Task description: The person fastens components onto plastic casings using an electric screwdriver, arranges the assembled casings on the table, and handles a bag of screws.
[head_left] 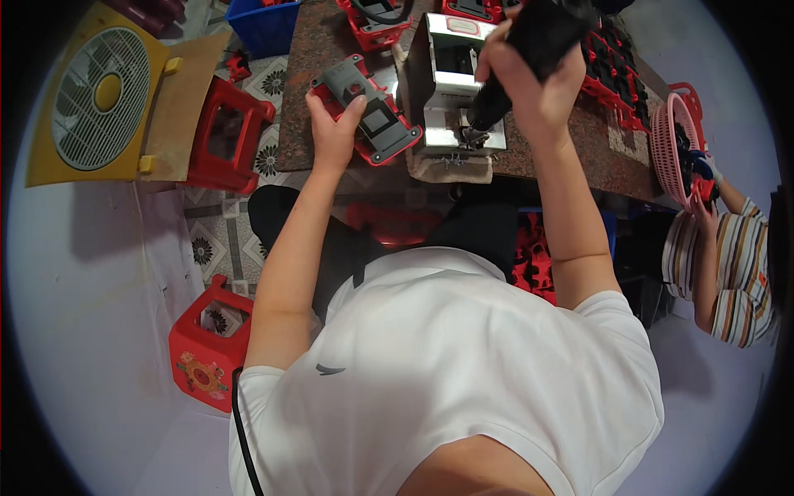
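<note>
My left hand (334, 136) grips a red and grey plastic housing (382, 124) by its near left side, thumb on the grey face. The housing is tilted above the table's front edge. My right hand (538, 95) is wrapped round a black electric screwdriver (547, 35), which points down and to the left. Its tip meets the front of a white and metal box-shaped screw feeder (442, 81); whether a screw sits on the tip is too small to tell. The feeder stands on a beige cloth pad (451, 171).
More red and grey housings (372, 31) lie at the back of the speckled table (302, 91). Rows of red and black parts (616, 74) fill its right side. A pink basket (668, 153) and a co-worker's hand (707, 213) are far right. Left stand a red stool (219, 140) and yellow fan (103, 95).
</note>
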`<state>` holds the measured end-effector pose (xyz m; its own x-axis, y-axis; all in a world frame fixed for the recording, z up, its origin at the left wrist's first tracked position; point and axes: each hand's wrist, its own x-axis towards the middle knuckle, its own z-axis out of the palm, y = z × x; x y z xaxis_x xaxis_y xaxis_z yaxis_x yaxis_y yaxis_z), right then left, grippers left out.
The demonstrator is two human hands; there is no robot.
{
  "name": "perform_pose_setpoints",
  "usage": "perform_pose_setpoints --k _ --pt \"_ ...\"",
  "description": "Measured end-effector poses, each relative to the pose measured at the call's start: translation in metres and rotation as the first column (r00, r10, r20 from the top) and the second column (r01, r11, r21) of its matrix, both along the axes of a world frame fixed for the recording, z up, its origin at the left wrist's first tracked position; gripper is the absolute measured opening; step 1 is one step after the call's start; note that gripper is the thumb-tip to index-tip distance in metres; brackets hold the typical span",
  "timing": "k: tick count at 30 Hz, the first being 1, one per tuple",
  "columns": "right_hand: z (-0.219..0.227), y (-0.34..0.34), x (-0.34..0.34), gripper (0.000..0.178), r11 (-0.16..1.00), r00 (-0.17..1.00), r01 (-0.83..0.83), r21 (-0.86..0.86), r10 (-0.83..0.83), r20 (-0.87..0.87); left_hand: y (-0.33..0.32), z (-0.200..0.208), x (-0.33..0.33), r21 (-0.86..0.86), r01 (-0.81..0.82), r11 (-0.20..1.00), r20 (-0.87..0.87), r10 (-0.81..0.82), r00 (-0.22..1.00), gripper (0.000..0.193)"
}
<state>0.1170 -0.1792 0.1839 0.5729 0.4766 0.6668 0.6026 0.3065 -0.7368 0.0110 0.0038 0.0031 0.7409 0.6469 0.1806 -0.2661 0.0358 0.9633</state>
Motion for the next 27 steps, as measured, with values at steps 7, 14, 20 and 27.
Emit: perform_pose_setpoints --k 7,14,20,27 --pt "-0.030 -0.024 -0.018 0.039 0.998 0.992 -0.061 0.019 0.058 0.112 -0.006 0.006 -0.003 0.021 0.005 1.000 -0.029 -0.004 1.000 0.047" --pt "0.001 0.000 -0.001 0.029 1.000 0.910 0.016 -0.006 -0.017 -0.413 -0.003 0.000 -0.002 0.027 -0.007 1.000 -0.035 0.008 0.999 0.048" --pt "0.021 0.067 -0.017 0.026 0.877 0.939 -0.041 0.479 0.198 -0.281 -0.001 -0.002 0.002 0.026 0.004 1.000 0.008 -0.004 1.000 0.053" --pt "0.009 0.140 -0.026 0.022 0.898 0.994 -0.108 0.427 0.110 0.018 -0.004 0.008 -0.001 -0.046 -0.021 0.999 -0.026 0.019 0.999 0.057"
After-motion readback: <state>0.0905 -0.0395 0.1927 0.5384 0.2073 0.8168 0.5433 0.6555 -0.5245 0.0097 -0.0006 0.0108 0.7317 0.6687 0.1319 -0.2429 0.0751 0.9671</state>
